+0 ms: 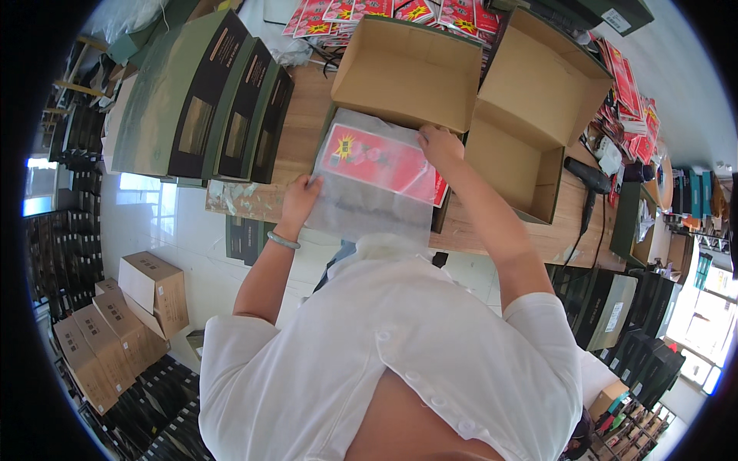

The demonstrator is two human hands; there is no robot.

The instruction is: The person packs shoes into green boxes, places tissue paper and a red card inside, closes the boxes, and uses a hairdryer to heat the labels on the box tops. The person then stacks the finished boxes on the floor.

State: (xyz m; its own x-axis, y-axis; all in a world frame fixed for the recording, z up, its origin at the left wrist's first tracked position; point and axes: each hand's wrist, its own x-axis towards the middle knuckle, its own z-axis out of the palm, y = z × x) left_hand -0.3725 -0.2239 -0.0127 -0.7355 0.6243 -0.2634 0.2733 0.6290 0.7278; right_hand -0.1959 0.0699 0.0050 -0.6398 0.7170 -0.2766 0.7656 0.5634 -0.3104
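Note:
In front of me lies a frosted, see-through sheet or bag (369, 219), with a red printed card (382, 163) showing through it. Both lie over an open green box with a brown inside (407, 69), whose lid stands tilted up at the far side. My left hand (300, 201) is closed on the left edge of the frosted sheet, thumb on top. At the far right corner of the sheet, by the box rim, my right hand (442, 147) has its fingers curled together; the sheet's edge seems to be in them, though the fingertips are partly hidden.
A second open box (511, 165) stands to the right. Several closed green boxes (192, 107) stand upright at the left. A black hair dryer (588, 175) lies at the table's right, its cord hanging over the edge. Red packets (626, 84) are heaped behind. Cartons (154, 296) sit on the floor.

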